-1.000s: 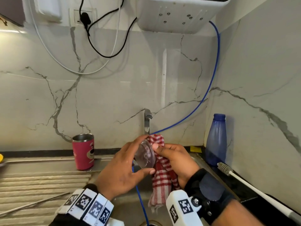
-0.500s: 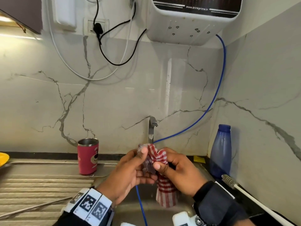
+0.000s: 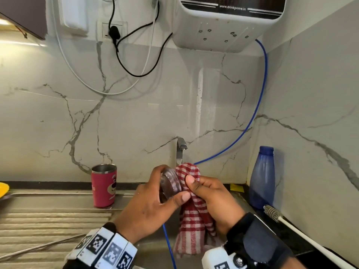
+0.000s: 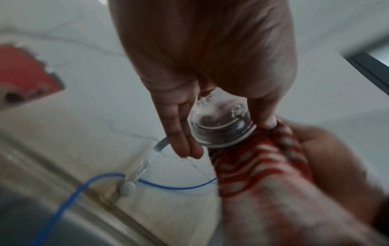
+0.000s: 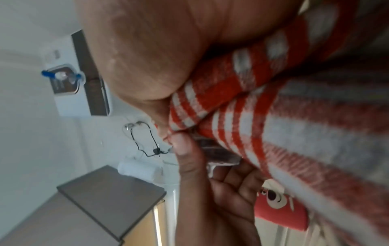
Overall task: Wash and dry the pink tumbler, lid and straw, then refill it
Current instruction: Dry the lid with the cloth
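My left hand [image 3: 155,199] holds the clear tumbler lid [image 3: 171,183] by its rim, thumb on the near edge and fingers on the far edge. My right hand [image 3: 209,199] grips a red-and-white checked cloth [image 3: 192,220] and presses it against the lid's right face. In the left wrist view the lid [image 4: 221,123] sits between my fingers with the cloth [image 4: 258,163] bunched behind it. The pink tumbler [image 3: 104,185] stands upright and open on the drainboard to the left. A thin metal straw [image 3: 38,247] lies on the ribbed drainboard near my left wrist.
A steel tap [image 3: 181,148] rises behind my hands, with a blue hose [image 3: 252,121] running down into the sink. A blue bottle [image 3: 262,177] stands in the right corner, and a white bottle brush [image 3: 303,237] lies on the dark counter. A water purifier [image 3: 229,22] hangs above.
The lid has turned in my left hand while the cloth rubs it. The head view has tilted upward, so my hands sit lower in frame.
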A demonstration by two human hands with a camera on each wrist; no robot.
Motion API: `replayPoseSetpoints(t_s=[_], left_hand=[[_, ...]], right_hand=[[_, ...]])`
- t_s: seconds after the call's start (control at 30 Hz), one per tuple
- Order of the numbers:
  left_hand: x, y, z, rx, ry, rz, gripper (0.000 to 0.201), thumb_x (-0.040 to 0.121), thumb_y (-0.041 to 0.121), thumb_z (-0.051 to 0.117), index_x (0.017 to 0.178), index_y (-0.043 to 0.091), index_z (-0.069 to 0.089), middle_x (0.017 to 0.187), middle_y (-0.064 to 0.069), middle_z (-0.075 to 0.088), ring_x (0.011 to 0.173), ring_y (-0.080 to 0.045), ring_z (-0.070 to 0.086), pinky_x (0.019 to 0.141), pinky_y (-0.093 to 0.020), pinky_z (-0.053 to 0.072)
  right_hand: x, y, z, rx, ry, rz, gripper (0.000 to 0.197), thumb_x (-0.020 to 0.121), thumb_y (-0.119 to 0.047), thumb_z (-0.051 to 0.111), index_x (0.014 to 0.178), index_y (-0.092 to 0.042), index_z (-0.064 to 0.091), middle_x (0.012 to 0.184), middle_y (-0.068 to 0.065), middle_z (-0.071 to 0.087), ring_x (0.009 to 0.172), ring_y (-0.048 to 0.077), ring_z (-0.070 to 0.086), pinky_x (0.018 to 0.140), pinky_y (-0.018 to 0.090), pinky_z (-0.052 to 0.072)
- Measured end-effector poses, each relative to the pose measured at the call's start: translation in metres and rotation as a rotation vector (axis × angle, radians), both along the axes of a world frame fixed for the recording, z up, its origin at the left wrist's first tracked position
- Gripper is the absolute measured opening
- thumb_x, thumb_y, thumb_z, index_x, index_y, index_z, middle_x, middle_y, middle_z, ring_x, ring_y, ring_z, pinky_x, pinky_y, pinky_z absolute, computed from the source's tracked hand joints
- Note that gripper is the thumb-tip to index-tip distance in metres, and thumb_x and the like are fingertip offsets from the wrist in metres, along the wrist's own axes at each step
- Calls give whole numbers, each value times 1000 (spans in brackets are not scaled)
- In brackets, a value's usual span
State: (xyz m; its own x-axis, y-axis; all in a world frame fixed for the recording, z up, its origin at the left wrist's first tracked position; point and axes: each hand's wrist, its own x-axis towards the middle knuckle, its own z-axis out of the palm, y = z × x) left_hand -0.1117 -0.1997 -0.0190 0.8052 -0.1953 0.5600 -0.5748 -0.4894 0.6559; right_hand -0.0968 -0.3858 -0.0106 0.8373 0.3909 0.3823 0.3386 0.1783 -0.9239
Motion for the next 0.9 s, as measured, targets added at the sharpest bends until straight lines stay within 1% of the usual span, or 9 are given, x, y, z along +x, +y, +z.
replayPoseSetpoints(t_s=[0.17, 0.27, 0.37, 0.47, 0.53, 0.6, 0.7, 0.77, 0.9], left_hand=[[2, -3, -3, -444, 404, -223, 76, 78, 73, 66, 129, 20, 49, 88, -16, 73, 68, -32, 67, 63, -41, 57], [3, -2, -4, -528, 574, -335, 86, 80, 81, 57, 125, 8, 58, 87, -26, 67, 64, -26, 59, 56, -33, 50], [4, -2, -4, -457, 637, -320, 92, 78, 90, 40, 123, 12, 61, 84, -21, 68, 64, -25, 62, 53, -30, 50], [2, 0, -5, -252, 378, -202, 90, 68, 85, 62, 139, 34, 41, 104, 0, 73, 85, -18, 74, 68, -42, 62], [6, 6, -6, 43, 113, -84, 95, 72, 72, 72, 147, 53, 18, 130, 16, 62, 110, -2, 67, 95, -36, 58], [8, 7, -6, 173, -27, -31, 97, 75, 72, 72, 149, 57, 11, 140, 18, 55, 120, 3, 59, 105, -30, 51], [6, 4, -8, 90, -61, 7, 80, 79, 74, 62, 143, 53, 18, 119, 23, 65, 107, 7, 64, 92, -18, 55], [3, -2, -10, -23, -31, -33, 67, 81, 72, 58, 135, 47, 27, 100, 17, 72, 92, 4, 69, 79, -15, 56], [3, -6, -11, -301, 202, -183, 73, 77, 81, 53, 130, 32, 42, 79, -9, 69, 64, -30, 65, 57, -40, 56]], right_hand=[[10, -2, -11, -198, -330, -54, 27, 101, -33, 54, 111, -17, 73, 104, 4, 73, 99, 23, 70, 95, 41, 54], [16, -5, -14, -352, -571, -191, 15, 97, -30, 60, 102, -26, 74, 102, -9, 67, 100, 15, 67, 90, 25, 50], [12, -3, -14, -367, -551, -259, 17, 97, -31, 62, 104, -22, 74, 101, -7, 71, 97, 9, 68, 87, 23, 52], [5, 5, -11, -234, -317, -232, 19, 98, -28, 62, 103, -15, 74, 96, 1, 77, 90, 15, 73, 84, 31, 57], [2, 5, -8, -121, -156, -162, 25, 98, -28, 60, 103, -9, 75, 98, 9, 77, 93, 26, 74, 89, 42, 58], [1, 4, -5, -25, -38, -103, 28, 98, -28, 59, 105, -5, 74, 101, 15, 76, 97, 33, 73, 93, 47, 56], [2, 3, -3, 0, -26, -63, 35, 95, -33, 59, 104, -3, 75, 102, 17, 76, 98, 35, 72, 96, 49, 55], [3, 2, -2, -67, -122, -85, 41, 95, -40, 57, 103, -4, 74, 101, 15, 76, 97, 33, 72, 95, 49, 55], [7, 1, -7, -253, -406, -103, 34, 101, -39, 52, 118, -16, 70, 107, 3, 73, 101, 20, 71, 96, 39, 54]])
